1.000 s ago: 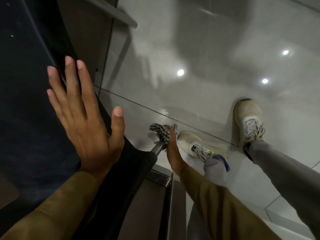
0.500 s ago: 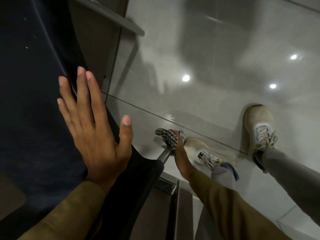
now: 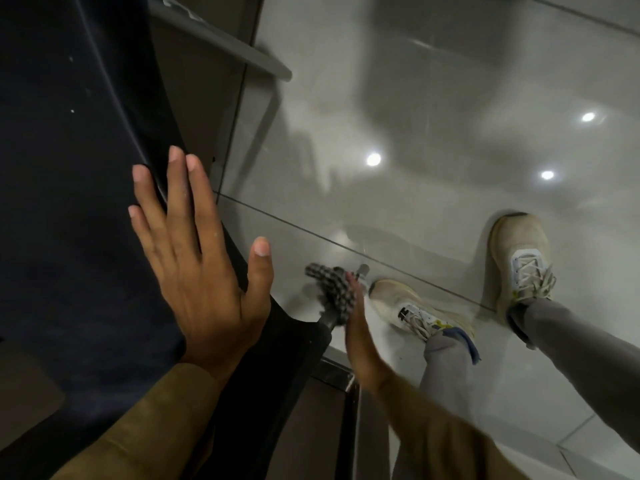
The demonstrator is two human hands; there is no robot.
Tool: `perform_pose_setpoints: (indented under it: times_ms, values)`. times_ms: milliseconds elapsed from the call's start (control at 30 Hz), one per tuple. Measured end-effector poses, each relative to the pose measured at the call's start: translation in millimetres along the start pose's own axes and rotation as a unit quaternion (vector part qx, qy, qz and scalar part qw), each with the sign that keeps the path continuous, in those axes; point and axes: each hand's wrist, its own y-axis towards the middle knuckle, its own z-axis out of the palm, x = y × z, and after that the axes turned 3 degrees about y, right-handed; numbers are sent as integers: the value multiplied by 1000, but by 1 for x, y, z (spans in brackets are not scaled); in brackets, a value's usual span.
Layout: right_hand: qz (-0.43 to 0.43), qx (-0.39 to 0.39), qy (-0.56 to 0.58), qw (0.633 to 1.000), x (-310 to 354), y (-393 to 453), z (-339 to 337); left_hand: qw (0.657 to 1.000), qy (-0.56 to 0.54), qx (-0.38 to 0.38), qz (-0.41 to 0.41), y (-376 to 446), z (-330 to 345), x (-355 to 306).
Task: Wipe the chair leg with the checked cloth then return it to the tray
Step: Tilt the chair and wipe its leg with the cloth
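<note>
Mid-wipe: right hand (image 3: 360, 341) presses black-and-white checked cloth (image 3: 332, 294) against grey metal chair leg (image 3: 329, 318); left hand (image 3: 197, 268) flat, open; tray return remains.

Indoor room with a polished tiled floor, perhaps an office or a home; the pictures do not settle which.

Large glossy grey floor tiles (image 3: 450, 98) with thin dark joints mirror three round ceiling lights (image 3: 373, 159). A dark padded chair (image 3: 69, 168) stands on a metal chair leg (image 3: 362, 270). Beside it is brown furniture with a grey shelf edge (image 3: 221, 39). The person wears sneakers (image 3: 519, 258) indoors.
</note>
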Motion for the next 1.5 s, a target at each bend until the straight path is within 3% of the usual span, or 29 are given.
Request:
perform_pose_setpoints:
  times_ms: [100, 200, 333, 467, 733, 1000, 1233, 1300, 1433, 1500]
  values:
    - [65, 11, -20, 998, 16, 23, -6, 1000, -3, -11, 7, 0, 4, 1]
    - [85, 31, -41, 995, 37, -4, -4, 1000, 0, -9, 4, 0, 4, 3]
    - [34, 90, -70, 993, 35, -82, 10, 1000, -1, 13, -5, 1, -3, -2]
    - [-8, 73, -43, 996, 9, -81, 10, 1000, -3, 19, -10, 2, -4, -4]
    - [41, 26, -80, 996, 36, -1, 2, 1000, 11, 15, -11, 3, -4, -5]
    - [-13, 111, -62, 992, 10, -86, 2, 999, 15, 39, -19, 4, -11, -8]
    - [27, 65, -106, 992, 29, -9, -11, 999, 15, 32, -20, 3, -8, -8]
    - [38, 104, -110, 988, 39, 1, -18, 999, 13, 34, -20, 4, -8, -8]
    - [62, 90, -104, 989, 54, -29, -1, 999, 18, 42, -22, 4, -10, -6]
    - [36, 119, -94, 988, 50, -65, 6, 999, 6, 44, -27, 5, -11, -8]
